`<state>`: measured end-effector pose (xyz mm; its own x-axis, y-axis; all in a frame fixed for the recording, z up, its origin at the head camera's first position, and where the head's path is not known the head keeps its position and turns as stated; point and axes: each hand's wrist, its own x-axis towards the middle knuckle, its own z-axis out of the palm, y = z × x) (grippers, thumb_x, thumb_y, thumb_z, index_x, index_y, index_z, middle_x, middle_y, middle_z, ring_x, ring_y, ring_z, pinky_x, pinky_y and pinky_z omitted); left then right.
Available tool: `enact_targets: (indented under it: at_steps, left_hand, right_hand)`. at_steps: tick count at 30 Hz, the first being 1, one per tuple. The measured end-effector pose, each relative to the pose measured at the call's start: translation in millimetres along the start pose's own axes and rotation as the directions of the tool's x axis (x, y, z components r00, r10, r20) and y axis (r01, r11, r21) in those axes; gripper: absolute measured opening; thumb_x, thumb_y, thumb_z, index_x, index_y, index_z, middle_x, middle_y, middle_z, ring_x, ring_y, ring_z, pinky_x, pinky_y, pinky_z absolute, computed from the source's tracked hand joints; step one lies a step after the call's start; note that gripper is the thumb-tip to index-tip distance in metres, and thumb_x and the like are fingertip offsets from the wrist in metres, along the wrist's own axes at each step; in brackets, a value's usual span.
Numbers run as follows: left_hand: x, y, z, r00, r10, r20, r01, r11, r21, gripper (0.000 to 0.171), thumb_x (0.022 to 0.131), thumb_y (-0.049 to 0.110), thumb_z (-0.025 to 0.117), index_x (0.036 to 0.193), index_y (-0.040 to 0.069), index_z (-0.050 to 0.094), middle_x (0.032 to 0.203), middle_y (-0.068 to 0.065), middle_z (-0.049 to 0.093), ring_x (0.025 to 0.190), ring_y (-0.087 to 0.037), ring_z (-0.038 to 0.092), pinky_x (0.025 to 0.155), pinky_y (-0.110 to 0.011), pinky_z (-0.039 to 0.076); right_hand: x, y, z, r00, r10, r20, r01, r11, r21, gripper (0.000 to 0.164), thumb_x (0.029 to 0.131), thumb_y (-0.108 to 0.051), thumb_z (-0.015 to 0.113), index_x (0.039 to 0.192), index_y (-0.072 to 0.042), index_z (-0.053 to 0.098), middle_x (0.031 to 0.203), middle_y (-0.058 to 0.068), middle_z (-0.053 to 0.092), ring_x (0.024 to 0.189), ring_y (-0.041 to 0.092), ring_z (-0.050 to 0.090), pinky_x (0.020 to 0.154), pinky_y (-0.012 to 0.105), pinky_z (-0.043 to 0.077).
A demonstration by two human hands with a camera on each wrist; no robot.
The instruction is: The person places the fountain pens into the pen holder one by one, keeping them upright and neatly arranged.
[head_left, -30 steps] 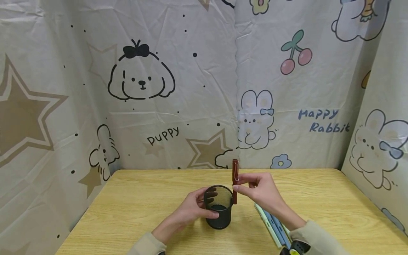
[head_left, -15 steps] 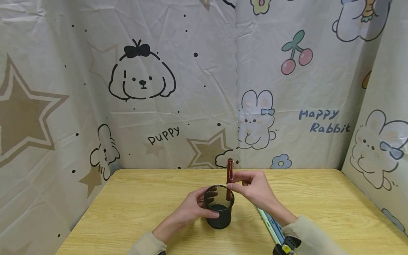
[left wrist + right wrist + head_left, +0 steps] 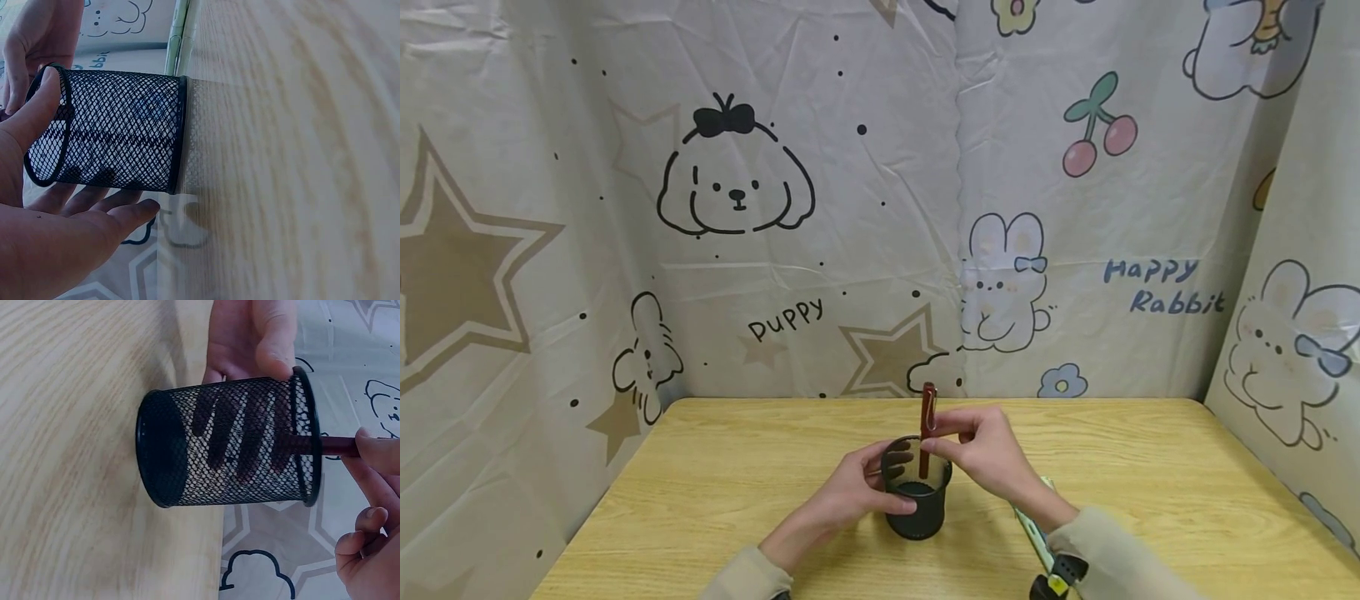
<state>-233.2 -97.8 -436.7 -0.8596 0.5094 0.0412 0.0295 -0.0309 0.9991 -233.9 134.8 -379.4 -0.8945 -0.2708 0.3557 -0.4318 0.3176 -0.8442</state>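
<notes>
A black mesh pen holder (image 3: pixel 916 518) stands upright on the table. My left hand (image 3: pixel 856 492) holds it from the left, thumb on the near side and fingers behind, seen through the mesh (image 3: pixel 250 456) in the right wrist view. Between thumb and fingertips, my right hand (image 3: pixel 988 450) pinches a dark red pen (image 3: pixel 928 402) with a silver clip. The pen is nearly vertical, clip end up. Its lower part is inside the holder's rim, above the bottom; the right wrist view shows the pen shaft (image 3: pixel 339 446) passing through the mouth.
Light green pens (image 3: pixel 1037 542) lie on the wooden table (image 3: pixel 737 475) to the right, partly covered by my right forearm. A black watch (image 3: pixel 1060 577) is on the right wrist. A patterned cloth (image 3: pixel 880 167) hangs behind the table.
My right hand has moved left with the pen, from beside the holder to over its mouth, then slightly down so the tip is inside. The left hand and holder stay put.
</notes>
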Motion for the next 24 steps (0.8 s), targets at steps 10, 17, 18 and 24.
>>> enact_targets:
  at_steps: [10, 17, 18, 24]
  left_hand:
    - [0.1, 2.0, 1.4, 1.000, -0.012, -0.005, 0.012, 1.000, -0.015, 0.079, 0.083, -0.005, 0.087, 0.154, 0.006, 0.052, 0.144, -0.013, 0.061, 0.132, -0.037, 0.059, 0.107, -0.041, 0.052]
    - [0.0, 2.1, 1.4, 1.000, -0.009, 0.001, 0.009, 1.000, -0.020, 0.079, 0.083, -0.006, 0.086, 0.154, 0.006, 0.052, 0.144, -0.013, 0.062, 0.129, -0.035, 0.062, 0.106, -0.041, 0.052]
    - [0.0, 2.1, 1.4, 1.000, -0.007, 0.002, 0.007, 1.000, -0.021, 0.079, 0.084, -0.006, 0.086, 0.154, 0.006, 0.052, 0.144, -0.014, 0.062, 0.129, -0.035, 0.062, 0.106, -0.041, 0.052]
    - [-0.1, 1.7, 1.3, 1.000, -0.008, 0.006, 0.008, 1.000, -0.026, 0.079, 0.084, -0.006, 0.086, 0.154, 0.006, 0.052, 0.144, -0.015, 0.062, 0.128, -0.035, 0.063, 0.105, -0.040, 0.053]
  right_hand:
    - [0, 8, 9, 0.999, 0.019, 0.030, -0.018, 0.999, -0.038, 0.019, 0.087, -0.009, 0.087, 0.106, -0.008, 0.084, 0.096, 0.001, 0.080, 0.061, 0.017, 0.049, 0.055, 0.022, 0.034]
    - [0, 10, 13, 0.999, 0.012, 0.046, -0.009, 0.999, -0.050, 0.019, 0.088, -0.010, 0.087, 0.107, -0.008, 0.084, 0.097, 0.001, 0.080, 0.070, 0.019, 0.058, 0.056, 0.023, 0.037]
    - [0, 10, 13, 0.999, 0.018, 0.050, -0.015, 0.999, -0.046, 0.019, 0.088, -0.010, 0.087, 0.107, -0.008, 0.084, 0.097, 0.001, 0.080, 0.071, 0.020, 0.058, 0.056, 0.023, 0.037]
    - [-2, 11, 15, 0.997, 0.052, 0.058, -0.049, 0.998, -0.050, 0.020, 0.088, -0.011, 0.087, 0.107, -0.009, 0.084, 0.096, 0.000, 0.080, 0.081, 0.019, 0.065, 0.057, 0.023, 0.039]
